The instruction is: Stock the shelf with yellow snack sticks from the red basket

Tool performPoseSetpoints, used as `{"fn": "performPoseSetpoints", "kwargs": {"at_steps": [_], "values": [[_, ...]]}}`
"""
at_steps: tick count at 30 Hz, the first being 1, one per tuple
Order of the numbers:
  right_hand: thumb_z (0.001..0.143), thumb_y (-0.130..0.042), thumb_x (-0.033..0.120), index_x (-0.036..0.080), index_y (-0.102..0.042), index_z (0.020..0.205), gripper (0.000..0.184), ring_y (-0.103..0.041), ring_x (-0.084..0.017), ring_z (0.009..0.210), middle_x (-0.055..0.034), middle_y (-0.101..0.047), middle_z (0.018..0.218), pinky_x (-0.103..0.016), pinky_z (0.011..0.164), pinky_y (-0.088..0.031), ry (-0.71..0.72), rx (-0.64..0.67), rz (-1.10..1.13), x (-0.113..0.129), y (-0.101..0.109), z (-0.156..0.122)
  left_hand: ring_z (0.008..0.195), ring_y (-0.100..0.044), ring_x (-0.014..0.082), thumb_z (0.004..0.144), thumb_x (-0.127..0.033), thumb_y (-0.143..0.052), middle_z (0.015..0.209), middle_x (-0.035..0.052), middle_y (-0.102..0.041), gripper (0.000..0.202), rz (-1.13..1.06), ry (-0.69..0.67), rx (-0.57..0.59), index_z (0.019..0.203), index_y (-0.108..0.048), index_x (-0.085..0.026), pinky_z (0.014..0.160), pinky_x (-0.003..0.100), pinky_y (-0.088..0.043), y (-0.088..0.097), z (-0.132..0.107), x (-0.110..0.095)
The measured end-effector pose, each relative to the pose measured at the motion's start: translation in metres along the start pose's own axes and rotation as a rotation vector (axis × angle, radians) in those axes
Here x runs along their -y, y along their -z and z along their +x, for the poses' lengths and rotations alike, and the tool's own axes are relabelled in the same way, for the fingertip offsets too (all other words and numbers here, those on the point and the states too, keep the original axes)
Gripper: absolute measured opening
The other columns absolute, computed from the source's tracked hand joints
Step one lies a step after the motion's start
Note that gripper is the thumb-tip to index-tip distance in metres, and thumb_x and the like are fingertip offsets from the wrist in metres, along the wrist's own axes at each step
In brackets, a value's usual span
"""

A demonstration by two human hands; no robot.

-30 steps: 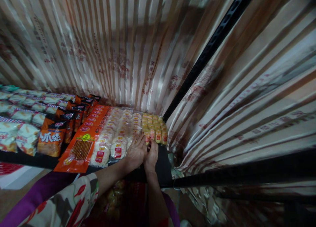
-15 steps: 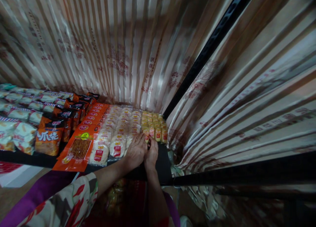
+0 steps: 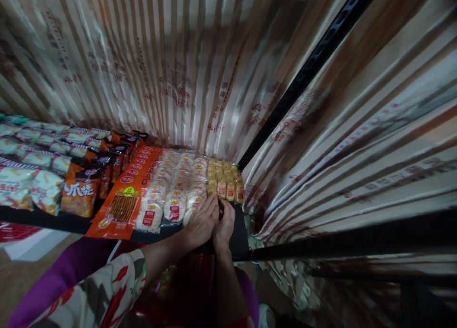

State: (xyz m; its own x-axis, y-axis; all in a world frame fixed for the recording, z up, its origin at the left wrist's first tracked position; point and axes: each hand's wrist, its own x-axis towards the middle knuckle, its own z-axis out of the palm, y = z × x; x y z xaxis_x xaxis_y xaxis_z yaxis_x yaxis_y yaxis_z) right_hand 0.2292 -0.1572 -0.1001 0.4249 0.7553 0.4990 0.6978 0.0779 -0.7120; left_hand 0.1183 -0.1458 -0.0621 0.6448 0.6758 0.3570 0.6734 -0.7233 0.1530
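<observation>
Yellow packets (image 3: 230,191) sit in short rows at the right end of the black shelf (image 3: 239,233), from the back edge by the corner post (image 3: 296,75) toward the front. Both my hands are at their front left. My left hand (image 3: 203,218) is laid palm down, fingers together, tips by the nearest left packet. My right hand (image 3: 223,223) is just beside it, fingers curled in toward the left. Can't tell if either grips anything; the fingertips are dark and partly hidden. Bare shelf strip by my right wrist, up to the front right corner.

Left of the yellow ones: three columns of clear-wrapped white round packs (image 3: 174,209), the nearest column partly behind my left hand. Next, flat orange packs (image 3: 123,209) overlapping, front one past the front edge. Then orange-black bags (image 3: 80,192), then white bags (image 3: 46,190) toward the left. Striped curtain (image 3: 185,56) behind the back edge.
</observation>
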Motion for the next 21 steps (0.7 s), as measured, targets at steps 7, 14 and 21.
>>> {"fn": "performPoseSetpoints", "kwargs": {"at_steps": [7, 14, 21], "values": [[0.089, -0.035, 0.030, 0.015, -0.058, 0.115, 0.038, -0.055, -0.022, 0.106, -0.0142, -0.060, 0.113, -0.042, 0.095, -0.044, -0.046, 0.005, 0.017, 0.013, 0.020, -0.038, 0.138, -0.032, 0.0216, 0.095, -0.023, -0.036, 0.141, 0.0123, -0.047, 0.040, -0.092, -0.053, 0.027, 0.131, -0.047, -0.010, 0.114, 0.036, -0.031, 0.002, -0.040, -0.020], [0.088, -0.037, 0.027, 0.018, -0.062, 0.107, 0.033, -0.058, -0.022, 0.100, -0.0104, -0.063, 0.103, -0.040, 0.091, -0.047, -0.001, 0.098, 0.054, 0.028, 0.039, -0.117, 0.139, -0.028, 0.0219, 0.091, -0.021, -0.042, 0.141, 0.0168, -0.045, 0.045, -0.174, -0.254, 0.071, 0.133, -0.044, -0.005, 0.115, 0.036, -0.032, 0.012, -0.118, -0.034], [0.075, -0.040, 0.013, 0.019, -0.068, 0.098, 0.037, -0.064, -0.021, 0.095, -0.0101, -0.068, 0.102, -0.038, 0.088, -0.051, -0.166, 0.495, 0.073, 0.029, 0.022, -0.174, 0.126, -0.046, 0.0232, 0.083, -0.018, -0.051, 0.130, 0.0156, -0.055, 0.044, -0.420, 0.073, 0.267, 0.126, -0.051, -0.009, 0.107, 0.036, -0.042, -0.006, -0.185, -0.030]]}}
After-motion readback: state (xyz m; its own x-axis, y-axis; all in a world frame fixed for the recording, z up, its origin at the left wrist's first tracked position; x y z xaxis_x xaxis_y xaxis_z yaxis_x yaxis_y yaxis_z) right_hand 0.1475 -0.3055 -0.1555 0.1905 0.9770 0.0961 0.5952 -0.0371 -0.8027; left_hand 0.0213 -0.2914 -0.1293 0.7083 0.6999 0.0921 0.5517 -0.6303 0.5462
